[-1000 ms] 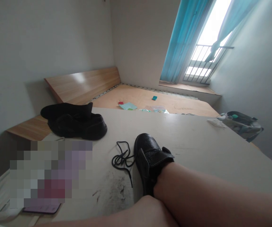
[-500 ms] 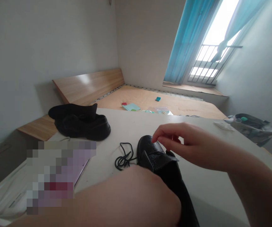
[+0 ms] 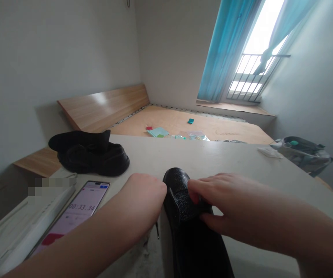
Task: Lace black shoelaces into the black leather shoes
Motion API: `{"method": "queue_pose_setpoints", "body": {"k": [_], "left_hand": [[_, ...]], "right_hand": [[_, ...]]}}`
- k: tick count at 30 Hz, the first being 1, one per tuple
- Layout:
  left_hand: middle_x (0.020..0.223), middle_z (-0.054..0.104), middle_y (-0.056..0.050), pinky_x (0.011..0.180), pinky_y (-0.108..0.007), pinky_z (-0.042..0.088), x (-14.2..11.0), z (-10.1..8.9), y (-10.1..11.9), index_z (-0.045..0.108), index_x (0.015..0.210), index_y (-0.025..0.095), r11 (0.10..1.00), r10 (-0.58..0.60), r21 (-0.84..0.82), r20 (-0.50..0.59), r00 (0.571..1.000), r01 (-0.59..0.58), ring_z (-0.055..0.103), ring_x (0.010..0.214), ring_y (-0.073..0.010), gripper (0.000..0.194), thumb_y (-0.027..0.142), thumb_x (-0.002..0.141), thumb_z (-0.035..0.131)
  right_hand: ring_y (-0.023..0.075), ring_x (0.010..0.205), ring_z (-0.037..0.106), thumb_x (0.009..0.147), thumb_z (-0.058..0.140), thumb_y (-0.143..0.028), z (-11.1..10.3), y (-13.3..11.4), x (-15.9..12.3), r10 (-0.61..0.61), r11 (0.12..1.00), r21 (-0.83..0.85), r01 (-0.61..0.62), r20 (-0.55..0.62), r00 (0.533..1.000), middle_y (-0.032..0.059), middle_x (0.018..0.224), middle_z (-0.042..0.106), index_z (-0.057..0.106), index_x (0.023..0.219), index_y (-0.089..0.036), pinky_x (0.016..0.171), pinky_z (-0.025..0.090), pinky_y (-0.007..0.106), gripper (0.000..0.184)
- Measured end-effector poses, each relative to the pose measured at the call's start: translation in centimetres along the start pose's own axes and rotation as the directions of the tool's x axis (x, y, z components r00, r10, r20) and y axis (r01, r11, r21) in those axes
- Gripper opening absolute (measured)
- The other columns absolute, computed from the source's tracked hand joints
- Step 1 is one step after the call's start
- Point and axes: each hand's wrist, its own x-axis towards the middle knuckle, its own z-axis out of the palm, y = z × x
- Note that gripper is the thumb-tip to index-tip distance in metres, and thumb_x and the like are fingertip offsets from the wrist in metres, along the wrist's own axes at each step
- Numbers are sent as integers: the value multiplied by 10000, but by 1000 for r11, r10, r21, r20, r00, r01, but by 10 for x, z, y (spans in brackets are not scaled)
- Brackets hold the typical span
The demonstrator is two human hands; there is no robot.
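A black leather shoe lies toe-away on the white table in front of me. My left hand is closed at the shoe's left side, its fingertips hidden behind the back of the hand. Beneath it pokes the tip of a black shoelace; the rest of the lace is out of sight. My right hand grips the shoe's right side near the lacing flap, fingers over the top and thumb lower down. A second black shoe sits at the table's far left.
A phone showing a running timer lies left of my left forearm, beside a white object. Crumpled tissue and a grey bag are at the right. Beyond the white table is a bed board with small items.
My left hand has moved up and away from me to the shoe's left side, where the lace coil lay. My right hand has come down onto the shoe's flap.
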Motion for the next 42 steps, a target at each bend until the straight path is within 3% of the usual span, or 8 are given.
{"method": "queue_pose_setpoints", "body": {"k": [4,7,10,14,23,32,37,42], "left_hand": [[771,720,-112,562,-326,405,-2,-15,-6,680,781,176,995,-87,32,-116,989,91,679,707,-272,339,208,914,370],[723,684,-73,529,-305,349,-8,-29,-14,626,785,194,984,-177,-90,-343,923,155,630,648,-229,374,352,959,335],[684,663,-6,545,-273,399,-16,-39,-18,611,786,211,896,-147,-440,-426,893,-62,597,621,-172,354,418,964,385],[674,687,53,552,-183,453,-24,-44,-18,670,760,227,609,-67,-717,-473,878,-340,583,591,-93,286,349,940,483],[701,733,88,527,-95,491,-41,-45,-23,732,796,299,563,-121,-715,-568,814,-415,639,582,-60,226,375,930,567],[798,741,72,498,-131,513,-46,-47,-12,736,830,294,434,-205,-723,-660,723,-537,687,621,-100,153,269,894,600],[863,743,98,705,-124,544,-56,-55,2,758,850,300,406,-116,-781,-559,821,-474,694,769,-84,210,224,910,572],[823,751,98,550,-136,506,-43,-45,-2,753,887,331,538,18,-713,-524,852,-450,692,739,-107,144,303,899,612]], "right_hand": [[214,761,650,767,526,-63,9,-14,12,44,985,-159,-60,-100,994,20,793,688,572,827,-207,649,376,314,162],[205,714,647,785,503,-66,7,-18,17,55,980,-184,-76,-119,991,11,752,683,566,803,-210,593,335,303,158],[172,606,587,758,504,-90,4,-17,17,91,983,-146,-108,-122,988,-14,653,631,534,731,-219,522,273,286,135],[176,667,610,784,511,-140,9,-12,14,99,992,-65,-107,-111,989,-5,732,658,577,792,-229,563,348,283,111],[298,929,664,782,597,-118,23,-16,16,279,893,-330,-307,-131,951,143,1021,699,662,1063,-156,765,508,393,290],[297,1010,645,724,760,-168,16,-11,7,40,978,-202,-44,-28,999,88,1037,713,724,907,-193,878,522,415,188],[264,961,642,740,773,-259,10,-1,-4,-29,996,-86,20,-105,994,32,1029,698,698,905,-242,861,503,400,182],[199,876,629,852,626,-558,-4,3,-12,-80,985,128,111,-230,970,-8,959,690,641,1064,-294,711,500,291,339]]}}
